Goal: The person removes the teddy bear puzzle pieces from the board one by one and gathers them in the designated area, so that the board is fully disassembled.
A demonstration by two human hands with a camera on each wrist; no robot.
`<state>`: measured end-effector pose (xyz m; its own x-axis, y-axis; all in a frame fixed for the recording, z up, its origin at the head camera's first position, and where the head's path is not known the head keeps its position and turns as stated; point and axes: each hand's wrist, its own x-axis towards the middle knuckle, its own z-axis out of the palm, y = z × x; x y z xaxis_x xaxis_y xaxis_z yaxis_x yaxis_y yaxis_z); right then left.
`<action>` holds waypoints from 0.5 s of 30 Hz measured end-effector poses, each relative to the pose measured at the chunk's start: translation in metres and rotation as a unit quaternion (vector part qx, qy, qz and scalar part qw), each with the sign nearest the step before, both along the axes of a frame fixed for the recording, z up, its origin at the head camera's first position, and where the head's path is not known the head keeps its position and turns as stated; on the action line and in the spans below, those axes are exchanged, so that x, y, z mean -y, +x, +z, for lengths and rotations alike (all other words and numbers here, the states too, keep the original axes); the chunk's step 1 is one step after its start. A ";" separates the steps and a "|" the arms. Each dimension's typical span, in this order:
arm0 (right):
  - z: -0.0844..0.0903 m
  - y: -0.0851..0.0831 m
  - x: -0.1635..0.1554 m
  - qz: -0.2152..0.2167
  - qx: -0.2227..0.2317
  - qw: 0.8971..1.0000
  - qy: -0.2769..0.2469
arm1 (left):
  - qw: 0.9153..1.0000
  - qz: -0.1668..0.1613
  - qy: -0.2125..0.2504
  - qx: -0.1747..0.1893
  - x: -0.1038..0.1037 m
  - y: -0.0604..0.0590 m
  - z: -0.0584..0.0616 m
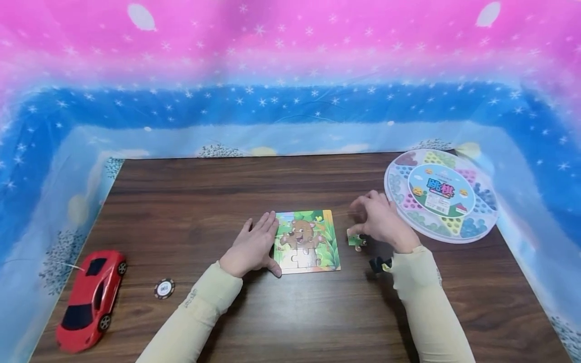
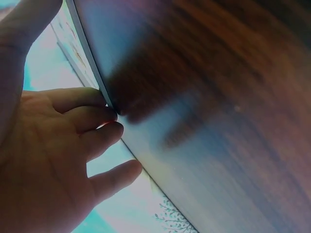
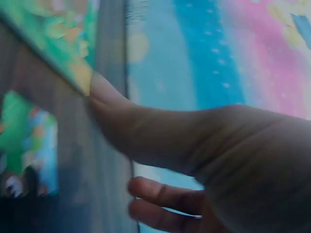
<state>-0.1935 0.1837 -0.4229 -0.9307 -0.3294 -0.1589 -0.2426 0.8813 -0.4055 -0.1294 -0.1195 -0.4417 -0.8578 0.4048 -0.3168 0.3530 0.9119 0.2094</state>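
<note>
Steadying the puzzle board [image 1: 313, 241] at mid-table, the left hand [image 1: 252, 248] lies flat against its left edge, fingers straight and slightly spread. The right hand [image 1: 383, 222] hovers just right of the board, fingers curled, thumb seemingly on a loose green puzzle piece [image 1: 355, 240]; a sure pinch, I judge, means squaring the piece before lifting

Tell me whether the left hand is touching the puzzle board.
Touching. In the head view the left hand lies flat against the left edge of the puzzle board, fingers straight, with no gap between them.
</note>
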 end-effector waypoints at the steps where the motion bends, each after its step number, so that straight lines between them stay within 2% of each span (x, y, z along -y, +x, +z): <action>1: -0.002 0.000 -0.001 0.007 0.015 1.000 0.017 | 1.000 0.001 -0.002 0.001 0.001 0.000 0.000; 3: -0.006 0.001 0.000 0.015 0.035 0.998 0.049 | 1.000 0.002 -0.002 0.000 0.002 0.001 0.000; 6: -0.013 -0.001 0.001 0.009 0.039 0.997 0.061 | 1.000 0.001 -0.004 -0.003 0.003 0.001 0.000; 12: -0.023 -0.010 0.001 0.005 0.002 1.000 0.022 | 1.000 0.004 0.000 -0.002 0.002 0.001 0.000; 15: -0.026 -0.011 0.001 0.007 0.000 1.000 0.006 | 1.000 0.004 0.004 -0.002 0.000 0.001 0.000</action>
<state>-0.2048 0.1831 -0.4486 -0.9261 -0.3399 -0.1639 -0.2542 0.8828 -0.3950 -0.1283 -0.1200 -0.4419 -0.8622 0.4008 -0.3097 0.3467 0.9128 0.2159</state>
